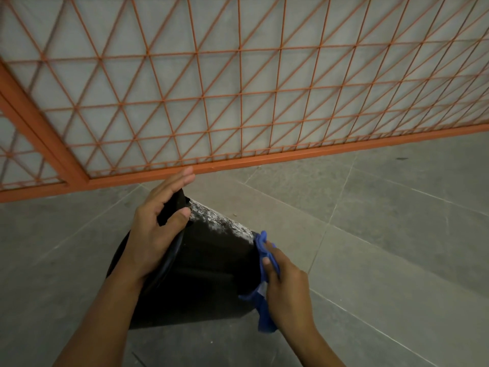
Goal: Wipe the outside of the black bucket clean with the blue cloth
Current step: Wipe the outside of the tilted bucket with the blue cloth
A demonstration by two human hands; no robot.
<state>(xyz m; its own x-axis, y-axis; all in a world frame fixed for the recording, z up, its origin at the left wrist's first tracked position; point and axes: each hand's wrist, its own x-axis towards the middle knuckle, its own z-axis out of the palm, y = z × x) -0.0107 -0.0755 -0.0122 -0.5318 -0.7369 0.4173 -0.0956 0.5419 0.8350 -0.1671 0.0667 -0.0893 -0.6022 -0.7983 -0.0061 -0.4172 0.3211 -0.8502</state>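
The black bucket [206, 274] is tipped over above the grey floor, its mouth toward the left. A band of whitish grime runs along its upper far edge. My left hand [156, 229] grips the bucket's rim at the upper left, thumb pressed on the outside wall. My right hand [283, 284] holds the crumpled blue cloth [264, 300] against the bucket's right side, near its base. Part of the cloth hangs down below my fingers.
An orange metal grid fence [238, 96] with a thick bottom rail stands just behind the bucket, in front of a pale wall. Grey stone floor tiles [397, 221] spread to the right and toward me.
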